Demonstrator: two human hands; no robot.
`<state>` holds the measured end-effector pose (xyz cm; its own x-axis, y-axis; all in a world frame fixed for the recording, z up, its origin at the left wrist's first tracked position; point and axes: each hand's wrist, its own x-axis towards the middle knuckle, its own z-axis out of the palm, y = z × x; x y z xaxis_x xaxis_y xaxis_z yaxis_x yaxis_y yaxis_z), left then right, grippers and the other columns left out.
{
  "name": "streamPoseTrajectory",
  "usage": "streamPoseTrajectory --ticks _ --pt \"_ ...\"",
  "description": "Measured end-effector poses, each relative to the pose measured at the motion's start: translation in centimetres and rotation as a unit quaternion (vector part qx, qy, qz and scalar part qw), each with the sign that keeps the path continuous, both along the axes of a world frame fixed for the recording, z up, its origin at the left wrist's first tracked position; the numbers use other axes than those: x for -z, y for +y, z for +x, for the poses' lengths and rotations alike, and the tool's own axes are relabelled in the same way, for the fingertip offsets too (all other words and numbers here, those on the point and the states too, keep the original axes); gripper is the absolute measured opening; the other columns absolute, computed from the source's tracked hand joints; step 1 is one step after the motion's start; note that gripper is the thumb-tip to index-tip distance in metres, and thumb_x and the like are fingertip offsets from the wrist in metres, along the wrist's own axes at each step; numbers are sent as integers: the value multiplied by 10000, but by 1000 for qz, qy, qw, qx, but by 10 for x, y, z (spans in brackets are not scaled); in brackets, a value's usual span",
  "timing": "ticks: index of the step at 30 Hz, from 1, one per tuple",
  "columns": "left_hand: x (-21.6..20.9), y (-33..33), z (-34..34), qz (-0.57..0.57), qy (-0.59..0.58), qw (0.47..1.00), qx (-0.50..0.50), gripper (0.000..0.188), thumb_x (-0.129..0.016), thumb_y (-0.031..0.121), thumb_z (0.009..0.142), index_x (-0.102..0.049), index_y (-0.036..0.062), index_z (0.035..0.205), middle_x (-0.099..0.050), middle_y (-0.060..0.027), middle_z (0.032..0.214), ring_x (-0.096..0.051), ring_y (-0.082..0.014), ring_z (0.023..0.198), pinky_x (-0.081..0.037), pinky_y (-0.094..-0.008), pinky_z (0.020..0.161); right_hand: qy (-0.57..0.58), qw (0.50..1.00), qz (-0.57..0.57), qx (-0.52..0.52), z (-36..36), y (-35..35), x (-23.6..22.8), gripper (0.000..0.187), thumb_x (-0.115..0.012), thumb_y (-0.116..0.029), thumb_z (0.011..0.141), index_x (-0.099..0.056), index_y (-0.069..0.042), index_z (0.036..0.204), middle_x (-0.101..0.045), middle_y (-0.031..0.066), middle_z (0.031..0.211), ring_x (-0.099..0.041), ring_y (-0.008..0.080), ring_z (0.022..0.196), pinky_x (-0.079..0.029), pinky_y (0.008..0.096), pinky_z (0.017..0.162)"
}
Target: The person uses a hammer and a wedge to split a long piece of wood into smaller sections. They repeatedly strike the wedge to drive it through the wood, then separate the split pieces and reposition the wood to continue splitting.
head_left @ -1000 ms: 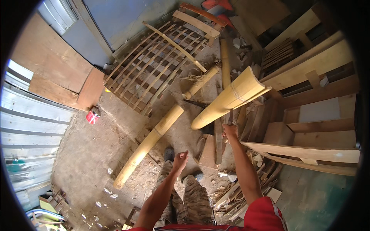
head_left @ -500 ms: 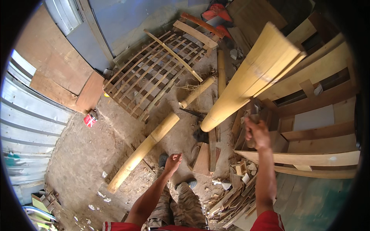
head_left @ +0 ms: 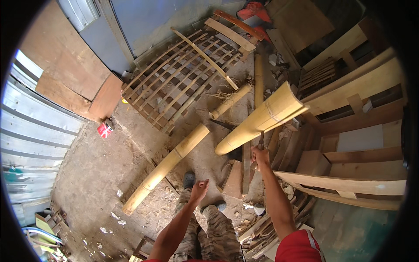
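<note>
My right hand [head_left: 261, 158] is closed around the handle of a large knife [head_left: 262, 139]. Its dark blade meets the side of a thick bamboo pole [head_left: 255, 122], beside a lengthwise split. That pole leans up and to the right, its lower end near the floor ahead of me; nothing of mine but the blade touches it. Held low in front of my legs, my left hand [head_left: 200, 191] has its fingers curled in, with nothing visible in them. A second bamboo length [head_left: 168, 168] lies on the ground to its left.
Farther off, a slatted bamboo lattice [head_left: 183, 78] lies by the wall, with a shorter bamboo piece [head_left: 230, 101] near it. A wooden shelf frame [head_left: 345, 183] stands at the right. Wood scraps [head_left: 257, 233] are heaped below it. A red-and-white packet [head_left: 104, 129] sits at the left.
The bamboo pole's upper end has swung down and away from me. My right hand has moved left with the knife, its blade now against the bamboo. My left hand has shifted slightly.
</note>
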<state>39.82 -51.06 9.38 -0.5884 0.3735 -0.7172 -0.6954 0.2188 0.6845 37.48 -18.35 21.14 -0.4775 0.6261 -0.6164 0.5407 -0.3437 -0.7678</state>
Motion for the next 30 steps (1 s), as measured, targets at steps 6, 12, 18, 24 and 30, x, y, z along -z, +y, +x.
streamPoseTrajectory --ticks 6,12,18,24,30 --pt "22 3 16 -42 33 997 62 490 -626 439 951 -646 -43 1036 -664 -74 857 -616 -122 742 -513 -274 681 21 997 23 -65 -2 -8 -158 172 -674 -121 873 -531 -62 800 -453 -2 591 -435 124 437 -390 321 412" --pt "-2 16 7 -18 29 999 38 505 -607 469 953 -643 -23 1060 -681 -79 885 -616 -119 733 -487 -267 644 41 996 -6 -73 1 -9 -222 142 -691 -124 857 -573 -66 804 -462 -5 561 -441 120 419 -395 309 405" --pt "-2 20 23 -42 -44 998 31 466 -625 459 941 -652 8 1055 -680 -66 884 -611 -104 703 -455 -248 575 53 996 72 8 19 -14 80 192 -719 -108 823 -536 -87 768 -472 -7 554 -422 108 404 -364 304 372" --pt "6 6 30 -12 -4 1000 -11 487 -626 458 940 -647 -12 1068 -664 -61 867 -597 -110 722 -473 -259 609 71 992 18 -105 -19 -16 -68 162 -708 -128 844 -555 -77 842 -454 -12 573 -435 113 424 -389 291 395" --pt "26 13 47 -43 7 999 -24 547 -620 498 923 -670 -45 958 -680 -85 808 -622 -140 708 -492 -296 665 112 986 58 -108 -24 -16 -228 110 -677 -108 867 -570 -81 872 -473 -10 589 -440 101 435 -374 295 407"
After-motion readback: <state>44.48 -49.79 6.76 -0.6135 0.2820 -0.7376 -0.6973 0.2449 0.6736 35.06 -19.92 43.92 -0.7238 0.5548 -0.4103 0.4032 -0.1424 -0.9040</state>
